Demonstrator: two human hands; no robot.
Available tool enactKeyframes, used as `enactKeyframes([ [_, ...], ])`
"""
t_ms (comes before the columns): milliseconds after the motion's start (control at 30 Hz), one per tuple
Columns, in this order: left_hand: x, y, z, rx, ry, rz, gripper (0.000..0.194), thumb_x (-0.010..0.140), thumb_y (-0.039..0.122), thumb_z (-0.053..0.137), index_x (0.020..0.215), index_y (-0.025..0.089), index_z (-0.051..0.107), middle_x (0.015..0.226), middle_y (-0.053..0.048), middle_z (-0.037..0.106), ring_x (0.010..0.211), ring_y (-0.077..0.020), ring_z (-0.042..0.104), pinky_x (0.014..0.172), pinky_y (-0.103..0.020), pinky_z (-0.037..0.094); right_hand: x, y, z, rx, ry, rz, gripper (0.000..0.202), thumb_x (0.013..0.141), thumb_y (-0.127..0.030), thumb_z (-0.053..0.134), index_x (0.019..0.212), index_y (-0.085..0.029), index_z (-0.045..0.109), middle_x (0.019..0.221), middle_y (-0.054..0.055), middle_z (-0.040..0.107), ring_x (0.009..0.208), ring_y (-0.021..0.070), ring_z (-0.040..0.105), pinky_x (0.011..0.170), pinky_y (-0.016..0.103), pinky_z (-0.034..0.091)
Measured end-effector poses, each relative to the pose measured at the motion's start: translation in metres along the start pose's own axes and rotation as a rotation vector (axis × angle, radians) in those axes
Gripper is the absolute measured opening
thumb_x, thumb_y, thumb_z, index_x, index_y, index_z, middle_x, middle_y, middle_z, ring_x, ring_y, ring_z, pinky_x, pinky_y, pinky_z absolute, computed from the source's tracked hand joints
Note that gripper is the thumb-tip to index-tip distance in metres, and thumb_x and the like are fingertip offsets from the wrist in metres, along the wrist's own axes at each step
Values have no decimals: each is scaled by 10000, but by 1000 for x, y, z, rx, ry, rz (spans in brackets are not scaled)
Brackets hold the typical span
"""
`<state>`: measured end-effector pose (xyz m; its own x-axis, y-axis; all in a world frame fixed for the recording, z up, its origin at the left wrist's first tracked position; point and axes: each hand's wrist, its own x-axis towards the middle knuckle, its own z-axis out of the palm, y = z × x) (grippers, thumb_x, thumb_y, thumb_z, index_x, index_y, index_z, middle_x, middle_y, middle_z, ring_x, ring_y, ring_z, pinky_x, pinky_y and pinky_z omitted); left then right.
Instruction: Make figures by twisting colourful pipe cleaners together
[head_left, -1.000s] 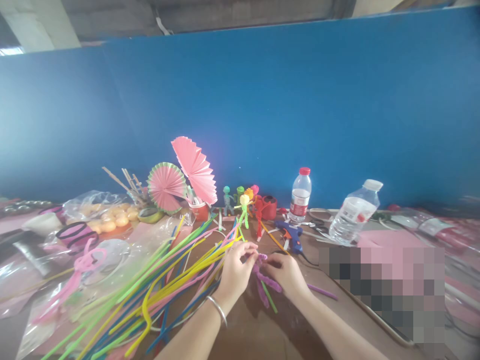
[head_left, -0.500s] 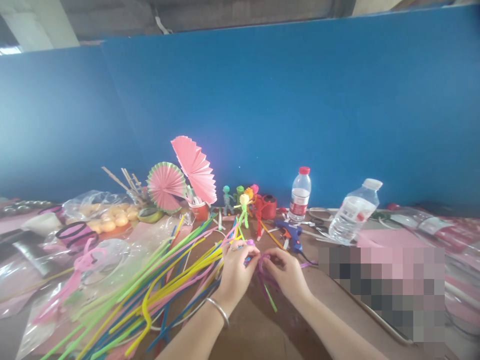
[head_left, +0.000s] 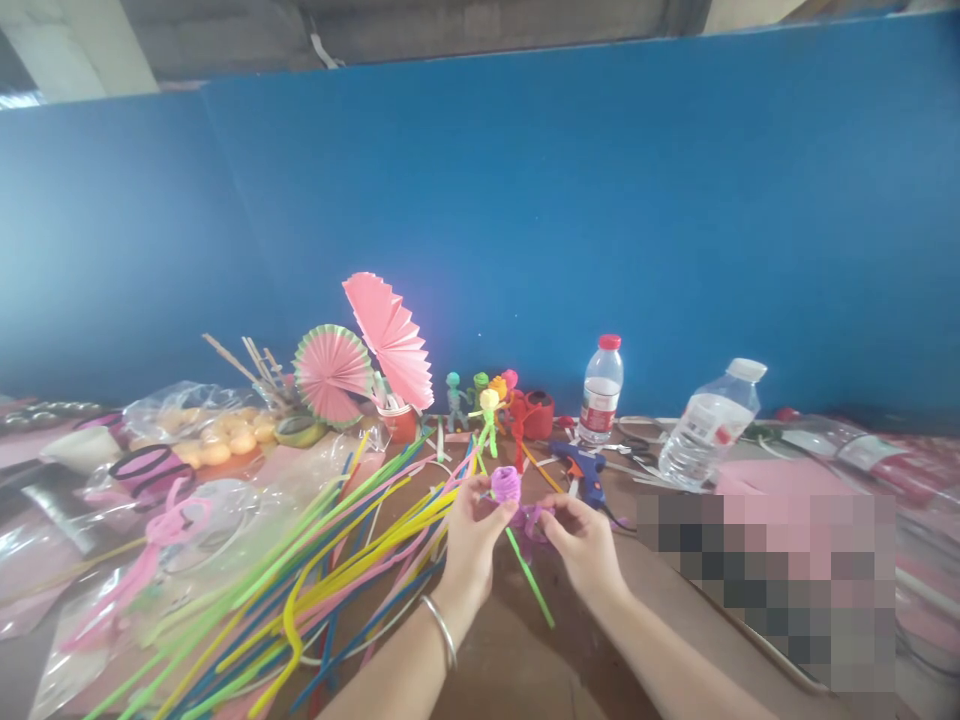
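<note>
My left hand (head_left: pixel 478 530) pinches a wound purple ball (head_left: pixel 506 484) between thumb and fingers. A light-green pipe cleaner (head_left: pixel 530 580) slants down from just below the ball. Beside it, my right hand (head_left: pixel 577 535) has its thumb and fingers closed on a looped purple strand (head_left: pixel 534 520), which hangs between the two hands. Small wound figures in several colours, among them a yellow one (head_left: pixel 488 420) and a red one (head_left: pixel 519 430), stand just behind my hands.
A pile of coloured pipe cleaners (head_left: pixel 330 560) spreads to the left. Behind on the right are a blue glue gun (head_left: pixel 585 470), a red-capped bottle (head_left: pixel 601 390) and a tilted white-capped bottle (head_left: pixel 709 425). Pink paper fans (head_left: pixel 390 340) stand at the back left, before a blue wall (head_left: pixel 525 220).
My left hand has turned, bringing the purple ball upright into clear view. The right hand has shifted slightly right, and more of the green pipe cleaner shows.
</note>
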<state>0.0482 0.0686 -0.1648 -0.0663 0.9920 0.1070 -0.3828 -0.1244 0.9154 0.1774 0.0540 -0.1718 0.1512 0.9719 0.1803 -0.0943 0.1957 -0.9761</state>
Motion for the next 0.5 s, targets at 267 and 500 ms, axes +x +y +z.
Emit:
enactKeyframes([
  [267,-9,-1,4,-280,-305,-303,172,716,245,624,836,126,592,770,-40,600,658,-109,553,579,-207,417,-3,-1,5,173,64,39,78,689,-243,606,683,-177,563,576,-34,564,518,100,502,513,208,415],
  [500,-8,-4,4,-46,-175,-200,155,666,248,665,724,121,598,593,6,571,488,-80,493,371,-158,278,-8,-10,8,-205,48,-14,138,694,-280,572,749,-178,648,743,46,669,674,195,613,640,293,483],
])
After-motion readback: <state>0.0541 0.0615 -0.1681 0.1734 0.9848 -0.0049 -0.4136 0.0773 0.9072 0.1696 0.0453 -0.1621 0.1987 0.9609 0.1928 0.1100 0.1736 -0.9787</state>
